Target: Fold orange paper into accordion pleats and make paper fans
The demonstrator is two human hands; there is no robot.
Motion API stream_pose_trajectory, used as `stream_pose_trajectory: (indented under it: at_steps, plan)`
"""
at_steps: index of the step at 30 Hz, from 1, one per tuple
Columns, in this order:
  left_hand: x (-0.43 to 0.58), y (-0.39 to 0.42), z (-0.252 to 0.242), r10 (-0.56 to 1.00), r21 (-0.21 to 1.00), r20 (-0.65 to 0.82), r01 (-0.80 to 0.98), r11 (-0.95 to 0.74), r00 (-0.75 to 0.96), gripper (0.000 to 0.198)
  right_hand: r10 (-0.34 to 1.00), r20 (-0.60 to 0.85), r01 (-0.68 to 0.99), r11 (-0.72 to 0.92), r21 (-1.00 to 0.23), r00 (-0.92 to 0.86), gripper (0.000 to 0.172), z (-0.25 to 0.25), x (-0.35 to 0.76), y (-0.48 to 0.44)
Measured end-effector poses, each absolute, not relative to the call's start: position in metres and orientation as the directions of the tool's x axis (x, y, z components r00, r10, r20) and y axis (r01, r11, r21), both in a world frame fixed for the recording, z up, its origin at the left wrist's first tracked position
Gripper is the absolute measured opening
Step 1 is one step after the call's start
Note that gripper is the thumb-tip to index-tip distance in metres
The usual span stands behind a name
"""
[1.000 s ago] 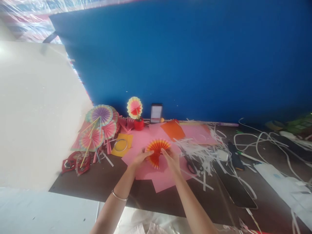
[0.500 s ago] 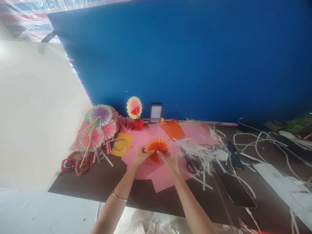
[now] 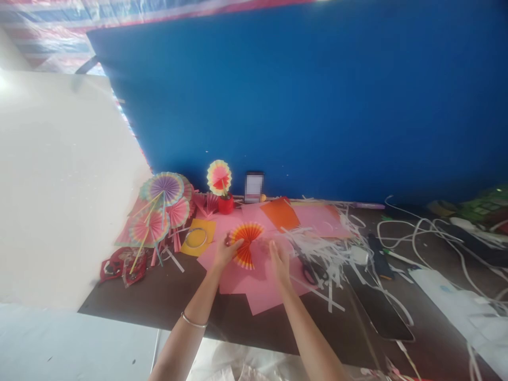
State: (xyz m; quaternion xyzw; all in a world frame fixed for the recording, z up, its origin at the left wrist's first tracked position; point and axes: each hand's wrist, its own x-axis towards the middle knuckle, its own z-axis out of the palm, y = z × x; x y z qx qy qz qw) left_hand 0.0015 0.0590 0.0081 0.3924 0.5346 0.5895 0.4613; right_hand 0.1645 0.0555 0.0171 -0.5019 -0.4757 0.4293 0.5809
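Observation:
An orange pleated paper fan (image 3: 246, 238) with a yellow edge is spread in a partial circle, its gap facing right. My left hand (image 3: 227, 254) grips it at its left side, thumb across the folds. To the right of the fan, my right hand (image 3: 280, 262) is apart from it, fingers stretched out and seemingly holding nothing. Beneath both hands lie overlapping pink paper sheets (image 3: 257, 296). A yellow sheet (image 3: 208, 228) with a silver ring (image 3: 196, 238) on it is left of my left hand.
Finished paper fans (image 3: 166, 189) on sticks are piled at the left. A red pot (image 3: 226, 205) holds another fan. Right of my hands lie white paper strips (image 3: 329, 248), scissors (image 3: 311, 273), a dark phone (image 3: 381, 307) and cables (image 3: 415, 238). A blue panel (image 3: 297, 95) stands behind.
My right hand has let go of the fan and moved slightly right. The fan, in my left hand, has shifted left and turned so its gap faces right.

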Motion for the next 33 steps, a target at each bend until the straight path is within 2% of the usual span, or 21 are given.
stream_pose_trajectory:
  at_steps: [4, 6, 9, 12, 14, 16, 19, 22, 25, 28, 33]
  plan:
    - [-0.011, 0.063, 0.002, 0.925, 0.996, 0.045, 0.087, -0.013, -0.377, 0.049, 0.948, 0.235, 0.133, 0.209, -0.969, 0.215, 0.032, 0.017, 0.172, 0.059]
    - [-0.016, 0.065, -0.005, 0.906, 0.984, 0.059, 0.179, 0.018, -0.419, 0.063, 0.949, 0.248, 0.163, 0.218, -0.962, 0.194, 0.035, 0.015, 0.171, 0.060]
    - [-0.023, 0.069, -0.016, 0.900, 0.943, 0.118, 0.330, 0.031, -0.421, 0.082, 0.952, 0.251, 0.124, 0.231, -0.965, 0.176, 0.032, 0.005, 0.169, 0.061]
    - [-0.029, 0.071, -0.022, 0.868, 0.828, 0.307, 0.559, -0.042, -0.389, 0.074, 0.959, 0.231, 0.067, 0.223, -0.973, 0.162, 0.032, -0.006, 0.168, 0.064]
    - [-0.029, 0.069, -0.021, 0.829, 0.752, 0.405, 0.656, -0.062, -0.386, 0.059, 0.960, 0.229, 0.063, 0.221, -0.973, 0.163, 0.031, -0.011, 0.169, 0.065]
    - [-0.024, 0.065, -0.015, 0.828, 0.684, 0.443, 0.726, -0.064, -0.345, 0.044, 0.957, 0.237, 0.074, 0.227, -0.971, 0.170, 0.030, -0.013, 0.171, 0.067]
    - [-0.008, 0.059, -0.005, 0.893, 0.527, 0.414, 0.846, -0.078, -0.175, 0.040, 0.953, 0.253, 0.112, 0.237, -0.965, 0.168, 0.029, -0.015, 0.172, 0.069]
    - [0.008, 0.054, 0.000, 0.962, 0.399, 0.272, 0.912, -0.101, -0.012, 0.039, 0.954, 0.258, 0.146, 0.237, -0.961, 0.153, 0.030, -0.016, 0.173, 0.070]
    - [0.011, 0.055, 0.001, 0.987, 0.344, 0.153, 0.934, -0.093, 0.042, 0.044, 0.955, 0.263, 0.166, 0.240, -0.957, 0.138, 0.031, -0.016, 0.173, 0.069]
    - [0.000, 0.059, 0.003, 0.975, 0.385, 0.200, 0.907, -0.173, 0.101, 0.050, 0.946, 0.288, 0.188, 0.259, -0.947, 0.146, 0.031, -0.017, 0.173, 0.068]
    - [-0.023, 0.066, 0.001, 0.939, 0.504, 0.313, 0.813, -0.290, 0.141, 0.038, 0.943, 0.283, 0.169, 0.254, -0.952, 0.175, 0.033, -0.010, 0.170, 0.069]
